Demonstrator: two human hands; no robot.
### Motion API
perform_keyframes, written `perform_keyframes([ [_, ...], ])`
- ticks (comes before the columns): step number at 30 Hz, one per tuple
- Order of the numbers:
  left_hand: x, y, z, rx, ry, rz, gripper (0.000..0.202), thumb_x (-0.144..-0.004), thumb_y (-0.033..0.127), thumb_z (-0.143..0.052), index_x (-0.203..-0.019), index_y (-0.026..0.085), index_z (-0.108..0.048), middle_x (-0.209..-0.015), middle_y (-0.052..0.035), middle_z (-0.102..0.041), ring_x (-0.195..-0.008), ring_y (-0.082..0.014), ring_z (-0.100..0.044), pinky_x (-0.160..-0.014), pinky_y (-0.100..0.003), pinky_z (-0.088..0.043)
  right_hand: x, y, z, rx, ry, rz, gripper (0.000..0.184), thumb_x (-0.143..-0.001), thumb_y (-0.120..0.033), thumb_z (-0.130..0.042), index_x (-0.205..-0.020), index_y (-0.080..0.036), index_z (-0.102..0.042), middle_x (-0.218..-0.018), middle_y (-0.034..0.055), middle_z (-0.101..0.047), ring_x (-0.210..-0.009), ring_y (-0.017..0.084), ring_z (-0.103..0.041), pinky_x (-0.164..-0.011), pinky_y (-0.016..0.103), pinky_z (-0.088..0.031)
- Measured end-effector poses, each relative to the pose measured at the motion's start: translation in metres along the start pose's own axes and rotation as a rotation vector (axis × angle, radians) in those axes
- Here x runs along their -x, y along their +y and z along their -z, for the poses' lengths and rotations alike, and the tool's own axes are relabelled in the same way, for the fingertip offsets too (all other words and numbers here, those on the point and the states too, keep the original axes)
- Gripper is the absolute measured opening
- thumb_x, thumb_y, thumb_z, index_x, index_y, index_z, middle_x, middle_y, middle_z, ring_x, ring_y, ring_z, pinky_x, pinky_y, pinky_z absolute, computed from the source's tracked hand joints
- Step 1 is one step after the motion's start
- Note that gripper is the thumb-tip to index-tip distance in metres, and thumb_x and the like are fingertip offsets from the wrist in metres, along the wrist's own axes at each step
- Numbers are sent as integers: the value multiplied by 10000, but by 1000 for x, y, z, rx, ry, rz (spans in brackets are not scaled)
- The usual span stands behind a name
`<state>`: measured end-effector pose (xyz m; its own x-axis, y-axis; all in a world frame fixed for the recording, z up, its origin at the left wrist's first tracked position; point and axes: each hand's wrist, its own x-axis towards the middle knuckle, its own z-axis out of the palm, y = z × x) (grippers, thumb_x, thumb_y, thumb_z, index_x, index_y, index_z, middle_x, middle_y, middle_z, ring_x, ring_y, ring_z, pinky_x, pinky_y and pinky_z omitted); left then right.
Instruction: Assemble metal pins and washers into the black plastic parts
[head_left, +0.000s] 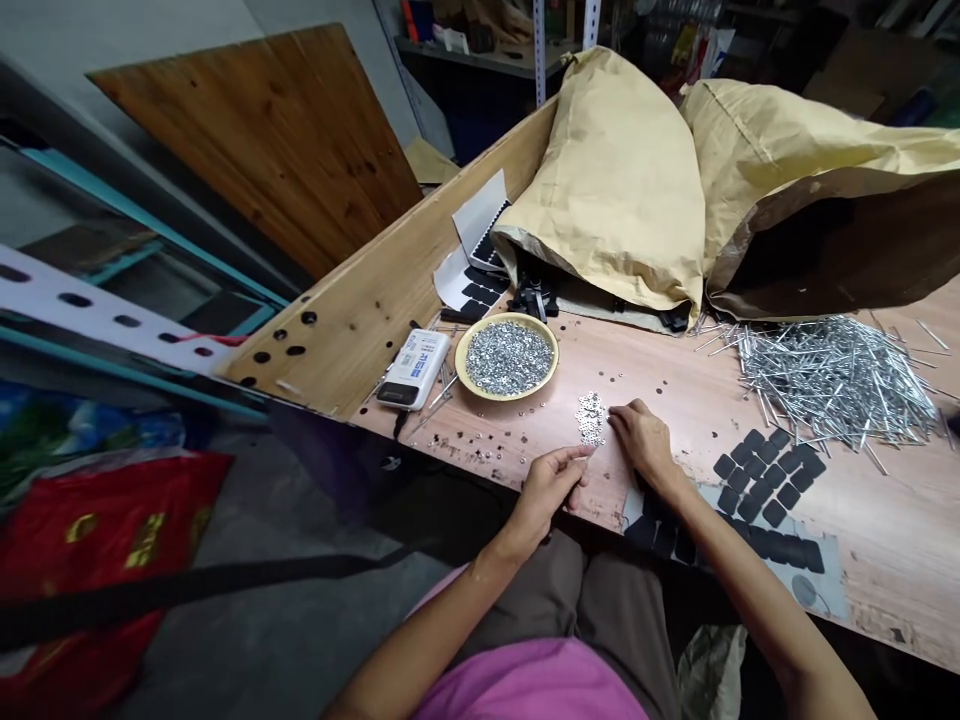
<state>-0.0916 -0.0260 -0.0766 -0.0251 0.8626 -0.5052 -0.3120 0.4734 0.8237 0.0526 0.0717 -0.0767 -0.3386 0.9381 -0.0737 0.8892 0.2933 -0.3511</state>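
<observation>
My left hand (551,482) hovers at the near edge of the wooden table (885,540), thumb and fingers pinched together on something too small to make out. My right hand (641,438) rests on the table beside a small heap of silver nuts (591,417), fingers curled down toward it. A yellow bowl (507,357) full of the same small nuts stands just beyond the heap. More loose nuts lie scattered on the table around it.
A big pile of thin metal rods (832,375) lies at the right. Black rubber pads (769,480) sit on a sheet near my right forearm. Two tan paper sacks (622,180) fill the back. A white power bank (415,368) lies left of the bowl.
</observation>
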Motion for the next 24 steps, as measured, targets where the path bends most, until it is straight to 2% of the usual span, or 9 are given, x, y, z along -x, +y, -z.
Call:
perform_keyframes([
  [3,0,-1,2,84,0,67,524,-632,411,-667,-1038,79,-660,-543,65,-491,-335,-14,-323,-335,-174,-225,-1,-9,-3,132,-57,41,225,-901,-228,-445,-959,-230,-662,-985,67,-644,-834,185,-616,-588,245,-400],
  [5,0,0,1,109,9,71,540,-629,414,-664,-1053,80,-667,-536,71,-470,-337,-4,-291,-335,-172,-181,0,-10,-3,107,-36,67,217,-889,-216,-436,-913,-207,-652,-978,82,-641,-844,193,-604,-594,253,-400],
  [9,1,2,-3,151,-10,69,603,-618,429,-680,-1120,95,-652,-531,83,-437,-345,6,-257,-345,-172,-140,11,-6,-2,-253,104,68,129,-802,-197,-489,-795,-191,-617,-832,56,-649,-724,163,-592,-636,262,-440],
  [12,4,4,-8,160,-58,67,633,-620,442,-695,-1156,109,-638,-536,83,-432,-352,9,-242,-351,-173,-122,29,-8,-1,-590,204,6,82,-778,-260,-521,-753,-203,-575,-701,11,-617,-626,143,-568,-597,260,-454],
  [15,9,4,-12,152,-112,53,597,-641,447,-697,-1145,130,-650,-536,83,-420,-356,10,-227,-353,-174,-115,48,-14,1,-806,275,-62,113,-756,-324,-576,-762,-214,-552,-688,-1,-610,-611,135,-565,-572,257,-465],
  [19,16,2,-17,121,-169,44,569,-668,431,-687,-1149,129,-648,-538,83,-418,-357,8,-231,-352,-169,-128,65,-19,4,-917,314,-96,159,-725,-344,-624,-786,-217,-549,-737,10,-638,-667,145,-607,-630,281,-507],
  [24,24,3,-21,80,-201,27,564,-706,410,-660,-1181,108,-625,-534,79,-415,-362,2,-241,-351,-166,-129,79,-19,7,-926,356,-74,161,-747,-344,-616,-806,-218,-534,-754,14,-651,-703,152,-639,-693,306,-533],
])
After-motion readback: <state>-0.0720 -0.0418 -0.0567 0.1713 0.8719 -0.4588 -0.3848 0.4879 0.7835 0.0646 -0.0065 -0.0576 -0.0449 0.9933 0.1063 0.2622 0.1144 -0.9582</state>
